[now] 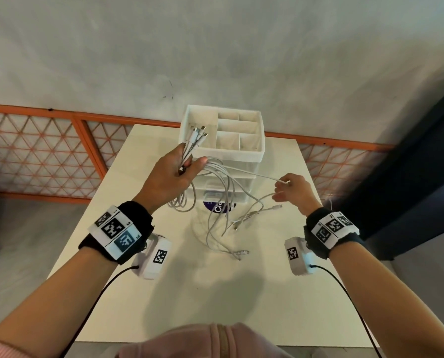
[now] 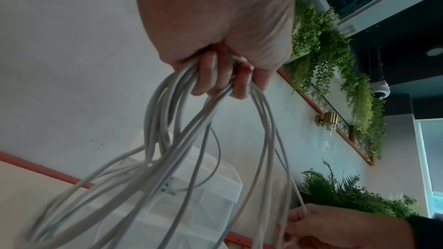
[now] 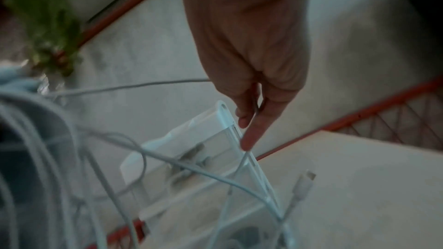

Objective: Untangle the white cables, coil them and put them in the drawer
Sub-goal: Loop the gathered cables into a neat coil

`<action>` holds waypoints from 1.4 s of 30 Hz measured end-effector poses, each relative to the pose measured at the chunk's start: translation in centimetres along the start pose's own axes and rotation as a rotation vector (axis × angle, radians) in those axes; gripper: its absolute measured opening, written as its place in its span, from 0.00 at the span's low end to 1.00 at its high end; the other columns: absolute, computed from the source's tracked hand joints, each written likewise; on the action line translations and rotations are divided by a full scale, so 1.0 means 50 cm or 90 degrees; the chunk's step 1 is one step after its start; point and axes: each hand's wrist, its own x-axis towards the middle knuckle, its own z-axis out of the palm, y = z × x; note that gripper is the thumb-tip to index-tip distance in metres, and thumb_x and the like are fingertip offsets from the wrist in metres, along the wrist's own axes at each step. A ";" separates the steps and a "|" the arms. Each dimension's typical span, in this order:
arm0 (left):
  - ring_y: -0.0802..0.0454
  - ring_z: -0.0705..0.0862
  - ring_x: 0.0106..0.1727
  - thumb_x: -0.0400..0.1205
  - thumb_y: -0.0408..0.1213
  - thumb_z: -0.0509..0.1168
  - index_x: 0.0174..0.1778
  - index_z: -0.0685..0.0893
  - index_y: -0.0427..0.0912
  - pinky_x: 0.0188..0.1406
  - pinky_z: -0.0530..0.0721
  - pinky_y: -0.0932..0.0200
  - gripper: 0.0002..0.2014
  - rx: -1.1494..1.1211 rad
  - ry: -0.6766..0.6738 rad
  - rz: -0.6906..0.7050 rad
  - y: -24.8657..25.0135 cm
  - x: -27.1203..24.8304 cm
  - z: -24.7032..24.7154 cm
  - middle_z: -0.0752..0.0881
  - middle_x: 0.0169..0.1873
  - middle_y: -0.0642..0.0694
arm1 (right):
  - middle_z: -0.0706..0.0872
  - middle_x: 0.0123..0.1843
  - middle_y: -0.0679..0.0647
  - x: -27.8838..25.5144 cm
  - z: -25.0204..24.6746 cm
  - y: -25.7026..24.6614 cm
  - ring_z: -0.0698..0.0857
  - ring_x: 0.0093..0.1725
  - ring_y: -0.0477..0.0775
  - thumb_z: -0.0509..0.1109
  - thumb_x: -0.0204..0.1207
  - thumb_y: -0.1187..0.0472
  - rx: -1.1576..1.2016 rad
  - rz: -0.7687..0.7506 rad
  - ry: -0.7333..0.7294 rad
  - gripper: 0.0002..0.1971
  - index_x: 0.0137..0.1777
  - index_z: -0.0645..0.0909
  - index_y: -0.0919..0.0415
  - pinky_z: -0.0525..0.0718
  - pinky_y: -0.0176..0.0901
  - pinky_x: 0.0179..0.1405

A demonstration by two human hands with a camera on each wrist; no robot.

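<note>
Left hand: the left hand [image 1: 173, 174] was raised above the table with fingers [image 2: 210, 75] and thumb curled round a bundle of white cables [image 1: 215, 177]; several connector ends stood up out of the fist, in front of the organizer's top tray.
Right hand: the right hand [image 1: 294, 191] was held to the right of the organizer and pinched one cable strand [image 1: 265, 177] near its end between thumb and fingertips [image 3: 249, 139]; that strand ran almost straight across from the left fist.
White cables: the remainder hung down from the left hand in loose, crossed loops [image 2: 167, 158]; the lower loops and some free plugs [image 1: 243, 253] lay on the tabletop in front of the organizer. The cables were not coiled, and none lay in a drawer.
Drawer organizer: a white plastic desktop unit [image 1: 257, 156] stood at the far middle of the table, with an open divided tray on top and clear drawer fronts [image 1: 241, 195] below; whether any drawer stood open could not be told, as the cables hung across them.
Table: a white tabletop [image 1: 267, 293], set against a grey wall with an orange-framed lattice panel [image 1: 35, 151].
Wrists: both carried black bands with printed marker tags and white camera housings.
</note>
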 end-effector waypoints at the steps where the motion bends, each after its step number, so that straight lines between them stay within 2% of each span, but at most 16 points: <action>1: 0.58 0.67 0.26 0.83 0.44 0.64 0.32 0.64 0.51 0.30 0.69 0.63 0.18 -0.001 -0.001 0.003 0.002 -0.003 0.004 0.66 0.26 0.53 | 0.85 0.42 0.69 0.001 0.002 0.002 0.87 0.29 0.55 0.66 0.77 0.72 0.011 -0.004 0.005 0.08 0.37 0.80 0.65 0.87 0.36 0.32; 5: 0.59 0.69 0.19 0.83 0.41 0.65 0.32 0.64 0.47 0.24 0.70 0.72 0.17 -0.076 0.033 -0.012 0.008 -0.004 0.012 0.66 0.24 0.54 | 0.87 0.43 0.67 -0.007 0.005 0.005 0.81 0.44 0.61 0.68 0.77 0.68 -0.232 -0.074 0.028 0.09 0.44 0.86 0.74 0.71 0.38 0.37; 9: 0.59 0.67 0.21 0.83 0.42 0.65 0.32 0.67 0.55 0.26 0.69 0.68 0.16 -0.056 0.045 0.023 0.021 -0.007 0.018 0.69 0.20 0.59 | 0.82 0.57 0.72 -0.010 0.018 0.020 0.81 0.57 0.69 0.61 0.79 0.68 -0.390 -0.042 -0.047 0.11 0.54 0.82 0.73 0.73 0.44 0.47; 11: 0.60 0.66 0.21 0.83 0.40 0.64 0.32 0.67 0.52 0.24 0.69 0.70 0.16 -0.093 0.071 0.033 0.034 -0.009 0.024 0.66 0.22 0.57 | 0.78 0.62 0.72 -0.016 0.023 0.020 0.79 0.60 0.71 0.59 0.80 0.66 -0.442 -0.022 -0.046 0.13 0.61 0.76 0.72 0.75 0.48 0.50; 16: 0.58 0.65 0.21 0.84 0.39 0.64 0.40 0.70 0.27 0.23 0.67 0.70 0.17 -0.106 0.104 0.045 0.044 0.003 0.015 0.62 0.25 0.51 | 0.77 0.56 0.72 -0.019 0.018 0.017 0.79 0.59 0.73 0.55 0.81 0.69 -0.499 -0.037 0.010 0.12 0.60 0.75 0.74 0.78 0.58 0.56; 21: 0.59 0.67 0.21 0.84 0.40 0.64 0.45 0.72 0.25 0.23 0.69 0.68 0.17 -0.114 0.103 0.043 0.040 0.003 0.023 0.64 0.25 0.50 | 0.73 0.64 0.67 -0.020 0.015 0.013 0.80 0.59 0.70 0.56 0.78 0.76 -0.513 -0.095 -0.024 0.15 0.61 0.76 0.70 0.79 0.56 0.60; 24: 0.60 0.67 0.20 0.84 0.40 0.64 0.45 0.75 0.30 0.23 0.69 0.68 0.14 -0.116 0.103 0.040 0.043 0.001 0.021 0.65 0.25 0.51 | 0.79 0.63 0.62 -0.015 0.011 -0.011 0.81 0.60 0.65 0.60 0.75 0.75 -0.555 -0.071 -0.057 0.15 0.57 0.82 0.65 0.81 0.53 0.60; 27: 0.61 0.66 0.19 0.84 0.37 0.63 0.40 0.75 0.42 0.21 0.67 0.72 0.08 -0.114 0.110 0.042 0.056 0.002 0.010 0.64 0.25 0.51 | 0.77 0.64 0.57 -0.009 0.007 -0.026 0.81 0.57 0.60 0.64 0.72 0.73 -0.498 -0.093 -0.113 0.18 0.60 0.78 0.57 0.79 0.52 0.55; 29: 0.60 0.66 0.20 0.84 0.38 0.63 0.41 0.74 0.37 0.22 0.68 0.70 0.10 -0.123 0.106 0.045 0.058 0.006 0.005 0.63 0.25 0.51 | 0.72 0.68 0.59 -0.012 0.018 -0.032 0.79 0.58 0.58 0.67 0.70 0.75 -0.359 -0.168 -0.219 0.27 0.68 0.72 0.55 0.80 0.49 0.55; 31: 0.54 0.67 0.25 0.84 0.40 0.64 0.45 0.76 0.33 0.24 0.72 0.58 0.12 -0.127 0.097 0.049 0.059 0.008 0.005 0.64 0.26 0.52 | 0.71 0.71 0.59 -0.024 0.038 -0.042 0.76 0.66 0.58 0.69 0.71 0.76 -0.249 -0.237 -0.297 0.31 0.73 0.70 0.56 0.80 0.39 0.59; 33: 0.46 0.66 0.28 0.84 0.40 0.63 0.41 0.76 0.42 0.26 0.72 0.47 0.07 -0.148 0.091 0.049 0.063 0.006 0.005 0.64 0.26 0.56 | 0.73 0.70 0.53 -0.041 0.056 -0.062 0.75 0.68 0.55 0.68 0.73 0.76 -0.221 -0.234 -0.363 0.29 0.74 0.70 0.59 0.77 0.23 0.51; 34: 0.45 0.65 0.28 0.84 0.39 0.63 0.38 0.74 0.48 0.26 0.70 0.46 0.09 -0.158 0.094 0.045 0.070 0.004 0.006 0.63 0.25 0.56 | 0.73 0.69 0.51 -0.052 0.061 -0.073 0.74 0.68 0.53 0.67 0.74 0.76 -0.228 -0.210 -0.404 0.30 0.75 0.68 0.58 0.76 0.21 0.47; 36: 0.45 0.64 0.28 0.84 0.37 0.63 0.33 0.72 0.57 0.26 0.67 0.48 0.14 -0.162 0.101 0.043 0.074 0.004 0.003 0.63 0.26 0.54 | 0.67 0.76 0.52 -0.063 0.070 -0.087 0.69 0.75 0.54 0.68 0.73 0.76 -0.210 -0.170 -0.478 0.40 0.80 0.55 0.53 0.74 0.27 0.54; 39: 0.52 0.66 0.24 0.84 0.38 0.63 0.33 0.69 0.54 0.24 0.67 0.61 0.15 -0.145 0.075 0.046 0.065 0.004 0.000 0.64 0.25 0.53 | 0.46 0.84 0.45 -0.075 0.077 -0.109 0.54 0.81 0.47 0.80 0.65 0.68 -0.155 -0.175 -0.527 0.61 0.81 0.33 0.47 0.61 0.39 0.75; 41: 0.57 0.65 0.21 0.83 0.39 0.64 0.35 0.71 0.41 0.22 0.67 0.67 0.12 -0.136 0.041 0.030 0.057 0.003 0.003 0.65 0.22 0.58 | 0.49 0.81 0.40 -0.079 0.083 -0.134 0.53 0.79 0.41 0.84 0.60 0.62 -0.116 -0.209 -0.483 0.64 0.81 0.35 0.47 0.58 0.39 0.77; 42: 0.58 0.65 0.21 0.83 0.39 0.64 0.37 0.72 0.36 0.22 0.67 0.67 0.13 -0.131 0.035 0.028 0.055 0.001 0.005 0.66 0.21 0.58 | 0.56 0.79 0.42 -0.078 0.088 -0.144 0.59 0.78 0.43 0.85 0.60 0.59 -0.102 -0.233 -0.437 0.60 0.81 0.43 0.50 0.62 0.41 0.77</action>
